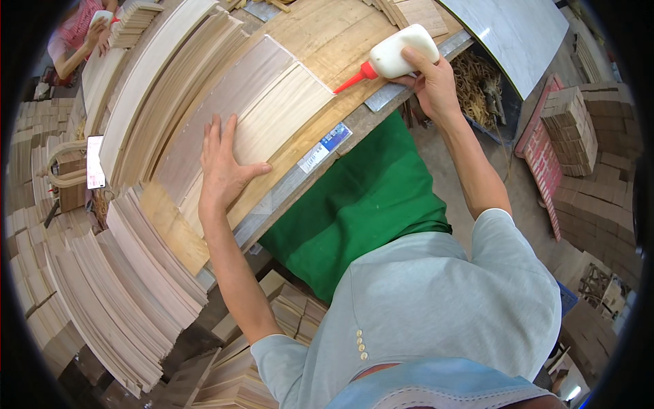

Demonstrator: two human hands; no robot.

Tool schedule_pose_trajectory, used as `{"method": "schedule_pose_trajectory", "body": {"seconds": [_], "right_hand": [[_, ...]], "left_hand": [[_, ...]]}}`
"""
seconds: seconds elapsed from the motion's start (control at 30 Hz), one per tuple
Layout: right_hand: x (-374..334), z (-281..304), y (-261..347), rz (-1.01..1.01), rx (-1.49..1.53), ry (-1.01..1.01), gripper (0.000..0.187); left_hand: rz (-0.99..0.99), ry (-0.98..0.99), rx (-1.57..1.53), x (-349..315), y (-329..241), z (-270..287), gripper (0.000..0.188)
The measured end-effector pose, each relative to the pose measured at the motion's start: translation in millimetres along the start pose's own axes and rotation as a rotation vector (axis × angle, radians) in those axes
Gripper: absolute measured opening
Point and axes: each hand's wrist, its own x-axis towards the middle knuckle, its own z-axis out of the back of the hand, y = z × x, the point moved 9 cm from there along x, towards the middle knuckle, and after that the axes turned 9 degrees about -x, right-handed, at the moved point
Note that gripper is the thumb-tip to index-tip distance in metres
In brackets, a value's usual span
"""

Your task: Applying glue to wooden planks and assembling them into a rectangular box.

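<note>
My right hand (436, 85) is wrapped round a white squeeze bottle (402, 51) with a red pointed nozzle (355, 78). The nozzle tip is at the near right corner of a pale, grooved wood panel (283, 112). Next to that panel lies a greyer wood panel (235, 85). A thin white line, which looks like glue, runs along the right end edge of both panels. Resting on the panels, with fingers spread and thumb out to the right, my left hand (228, 167) is open and holds nothing.
The panels lie on a wooden workbench (340, 34) with a metal strip (262, 211) along its near edge. Stacked long wood strips (177, 82) stand left, with more stacks (122, 286) nearer. A lit phone (95, 162), a bin of shavings (477, 88) and a co-worker's hand (95, 34) also show.
</note>
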Motion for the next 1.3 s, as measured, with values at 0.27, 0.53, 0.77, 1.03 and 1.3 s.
{"method": "schedule_pose_trajectory", "body": {"seconds": [0.27, 0.53, 0.77, 1.03, 1.3], "right_hand": [[2.2, -16.6, -7.7, -0.1, 0.2, 0.054, 0.04], [-17.4, -204.8, 9.4, -0.14, 0.227, 0.553, 0.038], [-73.4, -401.5, -25.8, -0.069, -0.034, 1.106, 0.047], [-134.2, -478.6, -48.6, -0.143, -0.342, 1.355, 0.069], [-144.0, -485.5, -64.7, 0.144, -0.509, 1.434, 0.051]], "left_hand": [[-0.036, -0.035, -0.049, -8.0, 15.6, 4.3, 0.106], [-0.143, -0.212, -0.104, -13.6, 29.4, -0.9, 0.106], [-0.167, -0.261, -0.159, -19.7, 24.4, 7.1, 0.093], [-0.122, -0.314, -0.322, -25.4, 35.6, 2.8, 0.084], [-0.133, -0.248, -0.401, -26.2, 32.2, 7.5, 0.083]]}}
